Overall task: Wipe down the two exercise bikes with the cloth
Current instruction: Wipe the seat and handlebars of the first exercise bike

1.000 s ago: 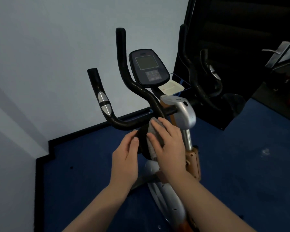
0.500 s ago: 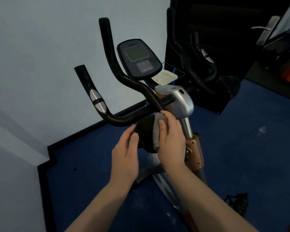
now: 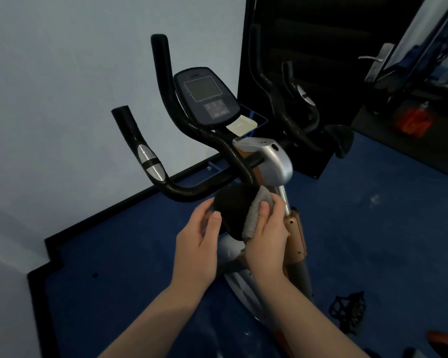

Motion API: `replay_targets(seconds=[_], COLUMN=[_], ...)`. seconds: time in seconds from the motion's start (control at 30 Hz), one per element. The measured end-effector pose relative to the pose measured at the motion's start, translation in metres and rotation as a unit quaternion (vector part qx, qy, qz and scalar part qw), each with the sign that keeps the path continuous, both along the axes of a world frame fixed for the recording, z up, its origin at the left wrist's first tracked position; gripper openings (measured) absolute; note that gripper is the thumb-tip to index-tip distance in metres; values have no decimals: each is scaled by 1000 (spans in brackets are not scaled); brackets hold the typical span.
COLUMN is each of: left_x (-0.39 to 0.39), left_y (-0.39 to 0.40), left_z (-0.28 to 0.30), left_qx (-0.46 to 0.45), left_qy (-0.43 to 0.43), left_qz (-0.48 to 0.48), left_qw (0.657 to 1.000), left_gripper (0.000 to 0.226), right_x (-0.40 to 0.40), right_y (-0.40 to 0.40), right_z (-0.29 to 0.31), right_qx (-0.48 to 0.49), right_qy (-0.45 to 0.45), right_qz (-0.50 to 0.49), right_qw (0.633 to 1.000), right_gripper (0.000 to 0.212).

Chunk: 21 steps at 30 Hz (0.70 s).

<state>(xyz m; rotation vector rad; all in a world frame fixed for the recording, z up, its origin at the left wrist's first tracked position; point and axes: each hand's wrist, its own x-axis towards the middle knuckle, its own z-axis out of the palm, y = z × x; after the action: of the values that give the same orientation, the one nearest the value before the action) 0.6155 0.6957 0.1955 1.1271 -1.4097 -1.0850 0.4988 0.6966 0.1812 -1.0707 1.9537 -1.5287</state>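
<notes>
1. A black handlebar (image 3: 181, 140) rose at the left of the bike (image 3: 272, 161), its silver grip sensor facing the wall.
2. The left hand (image 3: 197, 244) cupped the left side of a round black knob (image 3: 230, 210), fingers loosely curled on it, thumb on its front.
3. The console (image 3: 206, 96) stood above, screen dark.
4. The right hand (image 3: 265, 239) pressed a grey cloth (image 3: 256, 213) against the knob's right side, thumb and fingers pinching the fabric.
5. A second bike's handlebar (image 3: 290, 99) stood behind, against a dark panel.
6. A black pedal (image 3: 348, 310) lay on the blue floor (image 3: 373, 228) at the right.
</notes>
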Motion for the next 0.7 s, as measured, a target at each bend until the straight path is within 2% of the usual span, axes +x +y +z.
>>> replay_targets(seconds=[0.03,0.1,0.27,0.33,0.4,0.5,0.63,0.7], left_x=[1,3,6,4,1,-3,-5,-4], left_y=[-1,-3,-11,-11,-8,-7,-5,-2], left_z=[-1,-2,-5,-7,-8,-9,-11,-12], left_qx=[0,-2,6,3,-10,-7,95,124], left_qy=[1,2,-5,-4,0,28,146,188], left_qz=[-7,-19,-27,-12,3,28,81,118], left_qw=[1000,1000,1000,1000,1000,999,981,967], left_gripper=[26,26,23,23,24,25,28,30], right_x=[2,-1,-29,-37,-39,-32,-7,1], right_y=[2,6,17,20,17,-4,-21,-18], right_z=[-1,-2,15,27,42,61,56,43], right_qx=[3,15,72,33,-57,-106,-86,-95], right_qy=[-6,13,161,170,149,188,302,297], right_qz=[-10,-9,15,-12,-9,90,275,315], right_qw=[1000,1000,984,985,987,972,909,896], right_gripper=[26,17,21,22,24,24,30,31])
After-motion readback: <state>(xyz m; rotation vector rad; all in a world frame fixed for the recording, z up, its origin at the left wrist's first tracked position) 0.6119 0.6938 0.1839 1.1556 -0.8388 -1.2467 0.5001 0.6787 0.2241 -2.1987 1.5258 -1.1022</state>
